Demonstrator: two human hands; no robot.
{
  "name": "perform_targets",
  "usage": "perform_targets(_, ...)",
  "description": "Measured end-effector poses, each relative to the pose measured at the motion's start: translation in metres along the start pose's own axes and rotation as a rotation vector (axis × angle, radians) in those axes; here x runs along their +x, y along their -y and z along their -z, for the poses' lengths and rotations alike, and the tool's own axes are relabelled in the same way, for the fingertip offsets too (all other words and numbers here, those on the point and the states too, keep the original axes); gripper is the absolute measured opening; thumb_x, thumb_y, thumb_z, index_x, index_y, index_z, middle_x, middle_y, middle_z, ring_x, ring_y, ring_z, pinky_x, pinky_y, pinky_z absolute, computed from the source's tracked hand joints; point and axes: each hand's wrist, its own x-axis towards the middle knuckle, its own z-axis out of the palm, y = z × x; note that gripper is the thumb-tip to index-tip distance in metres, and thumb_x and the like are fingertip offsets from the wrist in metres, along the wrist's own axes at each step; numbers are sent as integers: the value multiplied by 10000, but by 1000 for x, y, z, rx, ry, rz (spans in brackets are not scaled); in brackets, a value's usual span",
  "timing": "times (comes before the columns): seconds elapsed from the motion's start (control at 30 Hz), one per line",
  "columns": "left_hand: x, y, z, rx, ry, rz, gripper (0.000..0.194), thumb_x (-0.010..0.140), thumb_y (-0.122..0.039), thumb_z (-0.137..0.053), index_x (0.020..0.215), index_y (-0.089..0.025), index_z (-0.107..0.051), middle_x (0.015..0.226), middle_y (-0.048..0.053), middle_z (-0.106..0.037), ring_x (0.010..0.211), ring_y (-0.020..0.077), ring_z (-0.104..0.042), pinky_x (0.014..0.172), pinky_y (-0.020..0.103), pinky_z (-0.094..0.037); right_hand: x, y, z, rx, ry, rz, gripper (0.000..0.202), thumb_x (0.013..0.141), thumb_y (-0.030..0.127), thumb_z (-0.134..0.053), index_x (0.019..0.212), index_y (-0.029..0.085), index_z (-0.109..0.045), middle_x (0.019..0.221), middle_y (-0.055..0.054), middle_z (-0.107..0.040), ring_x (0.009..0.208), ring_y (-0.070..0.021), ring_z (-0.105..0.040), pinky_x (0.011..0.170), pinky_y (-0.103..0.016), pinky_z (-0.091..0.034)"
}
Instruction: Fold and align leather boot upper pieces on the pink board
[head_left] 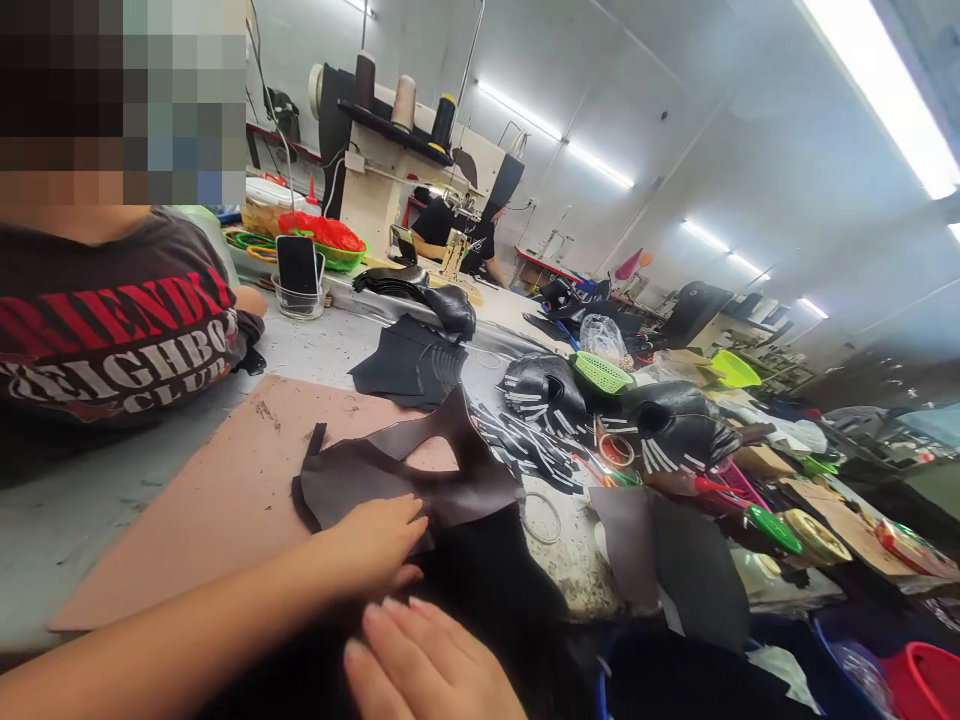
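A dark brown leather piece (472,470) with a cut-out opening lies partly on a pinkish board (202,500), its near side over black material (495,570). My left hand (379,540) rests on the near edge of the brown leather, fingers slightly apart. Lower and to the right, my right hand (431,660) is over the black material with its fingers extended side by side; its underside is hidden. Beyond the leather lie a stack of black pieces (412,360) and many black strips with pale ends (525,450).
A person in a printed shirt (127,330) sits at the left. A sewing machine (375,180) stands behind, near a phone (298,265) in a clear container. Black leather items (547,390), tape rolls (814,535) and a green basket (602,372) crowd the right; blue bins stand below.
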Motion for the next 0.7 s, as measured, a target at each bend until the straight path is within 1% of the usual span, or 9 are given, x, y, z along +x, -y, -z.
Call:
perform_targets(0.1,-3,-1,-7,-18,51,-22,437,818,-208,-540,1249,-136,-513,1362,148,-435,1270,275,-400,1036,405,-359,6,-16,-12,-170,431,74,326,832,141,-423,1073,53,-623,1059,-146,-675,966,-255,-627,841,-374,-511)
perform_targets(0.17,-10,1,-10,-50,57,-48,506,855,-285,-507,1331,-143,-409,1420,122,-337,1324,238,-310,1102,411,-251,0,-36,-14,-287,667,68,348,808,149,-439,1055,-4,-631,1046,-219,-662,987,-316,-614,869,-461,-489)
perform_targets(0.2,-14,2,-11,-67,54,-58,557,862,-332,-500,1363,-137,-350,1442,115,-281,1344,228,-263,1120,417,-203,-3,-45,-15,-335,745,65,340,803,146,-444,1026,-16,-643,1012,-239,-666,981,-329,-613,882,-485,-474)
perform_targets(0.27,-20,3,-11,-101,47,-69,605,869,-372,-480,1388,-132,-284,1462,102,-219,1362,213,-210,1131,417,-161,-8,-59,-18,-399,829,77,330,817,141,-439,1030,-5,-644,1006,-240,-666,993,-323,-601,910,-494,-449)
perform_targets(0.33,-23,4,-11,-129,35,-67,621,860,-351,-488,1392,-118,-267,1463,110,-210,1365,218,-203,1128,431,-159,-12,-67,-24,-434,805,126,329,839,133,-423,1076,29,-626,1059,-212,-653,1018,-301,-579,938,-485,-423)
perform_targets(0.43,-21,4,-12,-166,10,-64,645,828,-328,-526,1384,-104,-287,1456,133,-239,1358,243,-229,1117,458,-173,-19,-75,-37,-441,640,244,308,852,90,-395,1041,50,-634,1060,-178,-653,1008,-278,-563,954,-480,-387)
perform_targets(0.53,-20,7,-16,-202,-16,-90,655,819,-393,-542,1377,-134,-316,1451,124,-268,1354,238,-244,1119,444,-164,-22,-85,-40,-351,522,353,292,852,48,-389,989,64,-646,1008,-135,-667,941,-240,-572,938,-436,-386)
perform_targets(0.6,-20,9,-20,-221,-33,-106,668,820,-452,-534,1377,-153,-319,1453,118,-264,1359,231,-232,1124,430,-145,-20,-92,-35,-271,506,386,285,857,45,-390,977,78,-646,978,-110,-670,904,-212,-574,911,-399,-402)
perform_targets(0.7,-20,11,-27,-238,-58,-115,679,828,-484,-510,1384,-152,-304,1457,122,-248,1363,230,-217,1126,425,-126,-12,-100,-28,-185,553,392,281,866,48,-383,936,96,-651,895,-83,-675,847,-186,-573,884,-367,-420)
